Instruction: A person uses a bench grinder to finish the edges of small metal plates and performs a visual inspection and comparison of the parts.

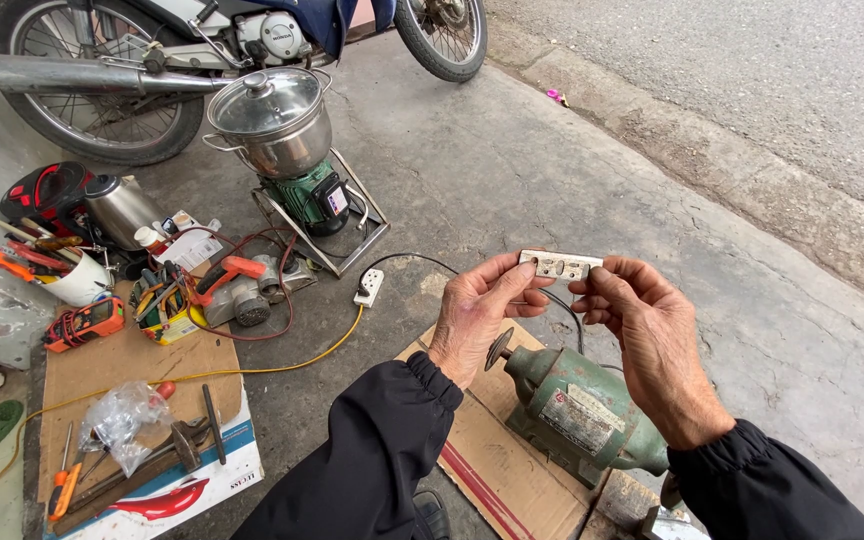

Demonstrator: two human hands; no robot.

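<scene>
motorcycle (152, 60) cropped at top, grinder (582, 415) base hidden

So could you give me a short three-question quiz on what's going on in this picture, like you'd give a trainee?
1. True or false: both hands hold the small metal plate.
2. What lies directly below the hands? A) green bench grinder B) steel pot C) white power strip
3. Fill in: the grinder stands on flattened ____.

Key
1. True: the left hand and right hand pinch its two ends.
2. A
3. cardboard
</scene>
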